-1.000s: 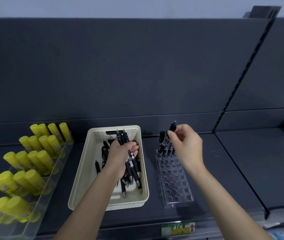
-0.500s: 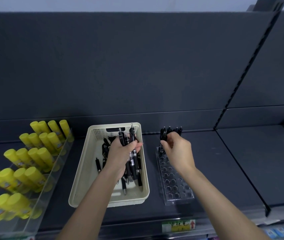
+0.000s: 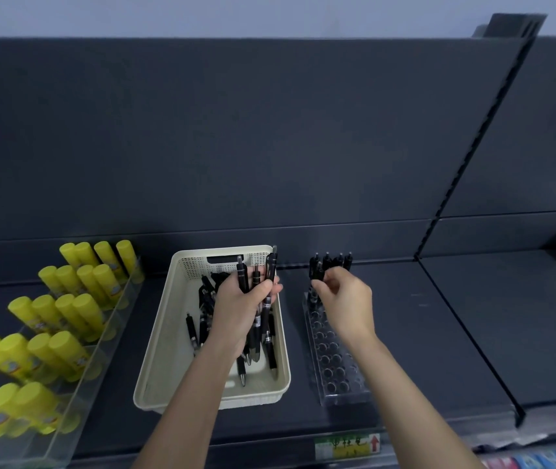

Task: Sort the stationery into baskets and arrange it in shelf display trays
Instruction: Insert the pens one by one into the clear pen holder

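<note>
dark grey shelf (image 3: 439, 333) took up most of the view, with everything else sitting on it. over on the left was a clear stepped tray (image 3: 100, 363) packed with yellow glue sticks (image 3: 66, 313) standing in rows. in the middle sat a cream plastic basket (image 3: 164, 333), long side running away from the camera. just right of it, not touching, was a clear pen rack (image 3: 337, 377) with rows of round holes showing along most of its length.

left hand (image 3: 239, 309) was over the basket, fingers wrapped tight round a bunch of black pens (image 3: 243, 275), clicker ends up and tips pointing down into the basket. right hand (image 3: 349, 301) was at the far end of the pen rack, fingers bunched together and pinching one black pen (image 3: 318, 270) upright, just in front of the standing pens (image 3: 337, 260) lined along the back row.

a few loose pens (image 3: 191, 328) lay flat on the basket floor, left of the bunch. a small yellow-green price label (image 3: 346, 446) with a red arrow was stuck on the shelf's front edge, below the rack.
</note>
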{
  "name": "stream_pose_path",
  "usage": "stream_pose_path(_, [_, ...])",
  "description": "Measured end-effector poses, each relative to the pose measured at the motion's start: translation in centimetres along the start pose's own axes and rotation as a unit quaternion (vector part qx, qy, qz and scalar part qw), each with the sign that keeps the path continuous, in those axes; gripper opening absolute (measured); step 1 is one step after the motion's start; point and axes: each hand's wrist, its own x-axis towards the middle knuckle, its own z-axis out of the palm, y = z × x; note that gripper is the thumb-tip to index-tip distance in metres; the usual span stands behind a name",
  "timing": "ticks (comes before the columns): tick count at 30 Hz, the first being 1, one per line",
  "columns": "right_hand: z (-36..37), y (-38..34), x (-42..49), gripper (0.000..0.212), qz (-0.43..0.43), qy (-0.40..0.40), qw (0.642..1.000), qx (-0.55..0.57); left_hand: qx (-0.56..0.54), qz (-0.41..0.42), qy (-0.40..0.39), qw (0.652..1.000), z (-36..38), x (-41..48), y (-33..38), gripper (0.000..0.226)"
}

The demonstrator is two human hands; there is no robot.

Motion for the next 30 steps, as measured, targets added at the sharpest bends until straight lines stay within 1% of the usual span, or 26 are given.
stream_pose_path(1, [-0.1, 0.0, 0.1, 0.014, 0.003, 0.002, 1.000, -0.001, 0.005, 0.002, 0.000, 1.000, 0.0, 0.0, 0.0, 0.017])
stream_pose_path(3, [-0.2, 0.1, 0.0, 0.015, 0.006, 0.008, 1.000, -0.003, 0.007, 0.001, 0.002, 1.000, 0.1, 0.1, 0.0, 0.015])
stream_pose_path(10, [-0.2, 0.2, -0.1, 0.019, -0.024, 0.007, 0.999, -0.033, 0.006, -0.012, -0.006, 1.000, 0.2, 0.0, 0.0, 0.020])
stream_pose_path(14, [-0.5, 0.2, -0.2, 0.017, -0.016, -0.008, 1.000, -0.022, 0.016, 0.001, -0.022, 1.000, 0.4, -0.3, 0.3, 0.020])
stream_pose_path(16, [-0.8, 0.0, -0.7, 0.021, -0.023, 0.021, 0.999, -0.011, 0.010, 0.007, -0.030, 0.999, 0.3, -0.5, 0.5, 0.020])
stream_pose_path(18, [-1.5, -0.6, -1.2, 0.019, -0.037, 0.072, 0.996, 0.024, 0.012, 0.013, -0.052, 0.998, 0.3, -0.6, 0.8, 0.022])
stream_pose_path(19, [-1.8, -1.1, -1.3, 0.017, -0.041, 0.075, 0.995, 0.051, 0.014, 0.017, -0.066, 0.998, 0.4, -0.7, 1.0, 0.023])
stream_pose_path(20, [-2.1, -1.7, -1.4, 0.014, -0.042, 0.056, 0.994, 0.085, 0.018, 0.022, -0.080, 0.996, 0.6, -0.8, 1.3, 0.024])
stream_pose_path(23, [-2.6, -3.5, -1.4, 0.009, -0.041, -0.053, 0.980, 0.186, 0.042, 0.046, -0.091, 0.994, 1.9, -0.9, 2.0, 0.022])
stream_pose_path(25, [-2.7, -4.2, -1.2, 0.012, -0.048, -0.074, 0.975, 0.204, 0.063, 0.063, -0.090, 0.992, 2.7, -0.8, 2.4, 0.020])
stream_pose_path(28, [-2.9, -4.1, -0.9, 0.012, -0.038, -0.047, 0.973, 0.223, 0.061, 0.066, -0.089, 0.992, 3.3, -0.8, 2.4, 0.018])
stream_pose_path(30, [-3.4, -3.8, -0.7, 0.012, -0.026, -0.011, 0.970, 0.243, 0.019, 0.051, -0.073, 0.996, 3.3, -0.9, 2.2, 0.014])
